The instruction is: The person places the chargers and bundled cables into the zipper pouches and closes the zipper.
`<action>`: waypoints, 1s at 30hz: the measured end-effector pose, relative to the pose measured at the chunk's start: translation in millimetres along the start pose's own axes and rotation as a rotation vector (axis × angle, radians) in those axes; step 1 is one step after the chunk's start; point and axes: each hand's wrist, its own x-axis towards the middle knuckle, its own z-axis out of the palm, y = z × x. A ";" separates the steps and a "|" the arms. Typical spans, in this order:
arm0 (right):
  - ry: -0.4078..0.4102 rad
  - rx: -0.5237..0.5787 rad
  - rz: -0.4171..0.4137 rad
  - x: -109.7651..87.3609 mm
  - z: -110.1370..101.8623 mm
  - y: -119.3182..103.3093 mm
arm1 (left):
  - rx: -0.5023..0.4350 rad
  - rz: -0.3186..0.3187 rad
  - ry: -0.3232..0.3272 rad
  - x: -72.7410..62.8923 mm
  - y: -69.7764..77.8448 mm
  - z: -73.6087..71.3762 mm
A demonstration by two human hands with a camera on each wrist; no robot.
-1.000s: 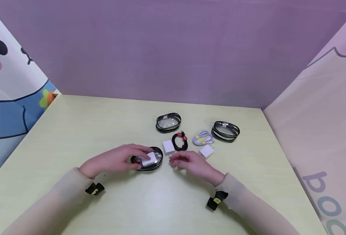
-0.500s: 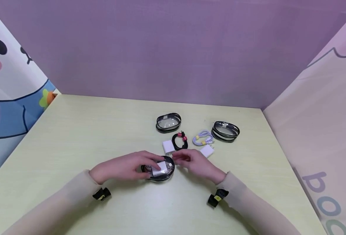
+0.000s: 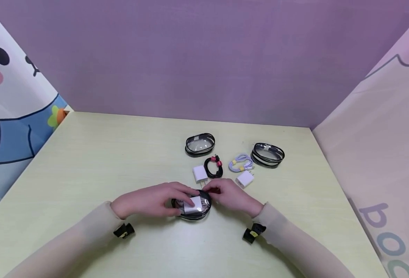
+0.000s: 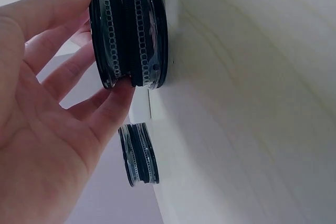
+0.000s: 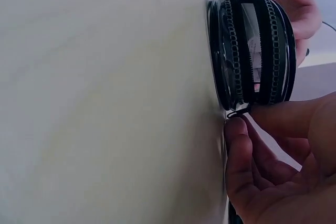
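A small clear zip case with black edging lies near the middle of the table. Through its transparent top shows a white charger plug. My left hand grips the case from the left, fingers over its top and side. At the case's right side, my right hand pinches the zipper pull between thumb and finger. The zipper is parted on that side, and the white plug shows through the gap in the right wrist view.
Behind lie two more clear cases, one at the back and one to the right. Between them and my hands are a black cable, a lilac cable, a white plug and another white plug.
My left hand has brought the case right and toward me, up to my right hand. My right hand has come to the case's edge and now pinches the zipper pull.
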 end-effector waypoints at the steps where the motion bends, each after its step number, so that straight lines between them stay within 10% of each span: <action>1: 0.001 -0.005 0.004 0.1 0.0 0.0 | -0.001 -0.003 -0.001 0.1 0.0 -0.2; 30: -0.030 -0.156 -0.051 5.7 -1.0 5.7 | -0.003 -0.040 -0.015 0.0 -1.4 -2.0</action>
